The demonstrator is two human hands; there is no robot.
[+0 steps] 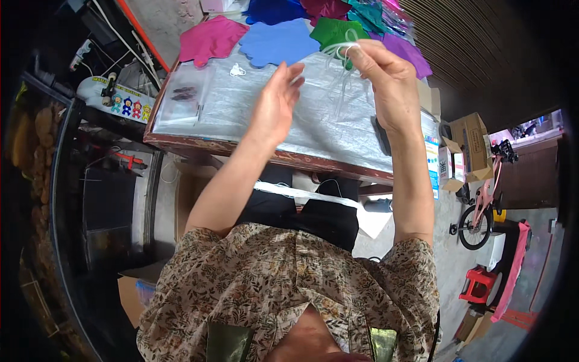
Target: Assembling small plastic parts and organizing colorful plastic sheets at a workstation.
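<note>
My right hand [395, 81] is raised over the right part of the table, thumb and fingertips pinched on a looped bundle of thin whitish cord [332, 53]. Pale strands appear to dangle below it. My left hand [277, 104] hovers palm inward above the table's front half, fingers stretched out with nothing in them. Beyond my hands lie flat, soft-looking pieces with wavy edges: a pink piece [214, 39], a light blue piece [280, 42], a green piece [341, 31] and a purple piece [410, 53]. A small white tangle [237, 70] rests left of my left hand.
A silvery sheet covers the table [235, 111]. Clear plastic bags [186, 93] lie at its left end. A white strip [307, 194] crosses my lap. Cardboard boxes [467, 145], a pink bicycle [479, 211] and a red stool [478, 286] stand right; a skateboard [117, 99] leans left.
</note>
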